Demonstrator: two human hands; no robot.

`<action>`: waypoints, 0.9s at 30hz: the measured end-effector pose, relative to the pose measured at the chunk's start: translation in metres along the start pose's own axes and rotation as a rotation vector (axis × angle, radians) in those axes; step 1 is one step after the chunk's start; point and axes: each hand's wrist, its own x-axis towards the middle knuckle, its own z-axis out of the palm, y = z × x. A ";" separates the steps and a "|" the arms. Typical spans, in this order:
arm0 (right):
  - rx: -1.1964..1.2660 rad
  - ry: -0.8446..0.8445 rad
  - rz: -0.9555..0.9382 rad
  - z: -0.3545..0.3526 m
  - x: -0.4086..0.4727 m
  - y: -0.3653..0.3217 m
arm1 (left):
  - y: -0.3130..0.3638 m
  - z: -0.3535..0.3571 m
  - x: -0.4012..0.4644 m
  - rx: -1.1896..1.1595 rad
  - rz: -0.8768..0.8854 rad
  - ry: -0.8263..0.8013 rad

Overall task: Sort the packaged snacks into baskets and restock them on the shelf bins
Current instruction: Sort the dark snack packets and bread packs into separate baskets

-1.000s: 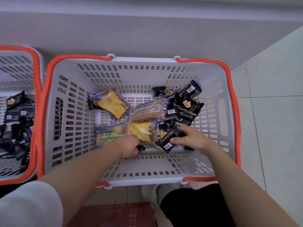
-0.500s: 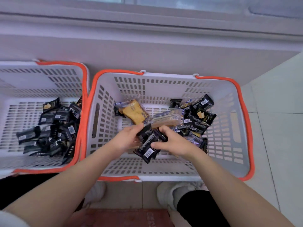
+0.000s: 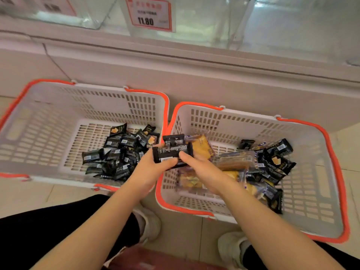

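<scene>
We see both hands clasping a small stack of black snack packets (image 3: pixel 172 152) above the seam where two white baskets meet, long axis running left to right, barcode faces up. The left hand (image 3: pixel 150 172) grips the stack's near-left end; the right hand (image 3: pixel 202 168) pinches its near-right edge. Left of the hands, the left basket (image 3: pixel 39 121) holds a pile of black packets (image 3: pixel 116 152) with open floor beyond. Right of them, the right basket (image 3: pixel 315 191) mixes yellow cake packs (image 3: pixel 202 149) and black ones.

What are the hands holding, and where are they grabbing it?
Both hands hold a bunch of black snack packets. The left hand grips the left end, the right hand the right end, thumbs on the front.
</scene>
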 end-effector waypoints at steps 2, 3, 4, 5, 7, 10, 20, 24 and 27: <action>-0.113 -0.019 -0.031 0.012 0.000 -0.011 | 0.008 -0.022 0.000 0.083 0.103 0.157; -0.176 -0.006 -0.042 0.015 0.001 -0.012 | 0.011 -0.033 0.001 0.142 0.141 0.252; -0.229 0.014 -0.052 0.018 0.004 -0.012 | 0.012 -0.042 0.002 0.194 0.166 0.335; -0.268 0.037 -0.059 0.019 0.006 -0.012 | 0.011 -0.050 0.004 0.235 0.177 0.403; -0.345 0.074 -0.059 0.020 0.007 -0.012 | 0.004 -0.061 0.011 0.315 0.142 0.477; -0.479 0.096 -0.045 0.018 0.007 -0.011 | -0.017 -0.069 0.022 0.611 -0.070 0.366; -0.604 0.248 0.055 -0.042 -0.007 0.039 | -0.003 0.001 0.007 1.042 0.609 0.017; -0.685 0.336 0.057 -0.084 -0.022 0.047 | -0.010 0.060 0.024 1.065 0.654 -0.263; -0.731 0.444 0.085 -0.127 -0.029 0.054 | -0.029 0.093 0.043 1.125 0.585 -0.375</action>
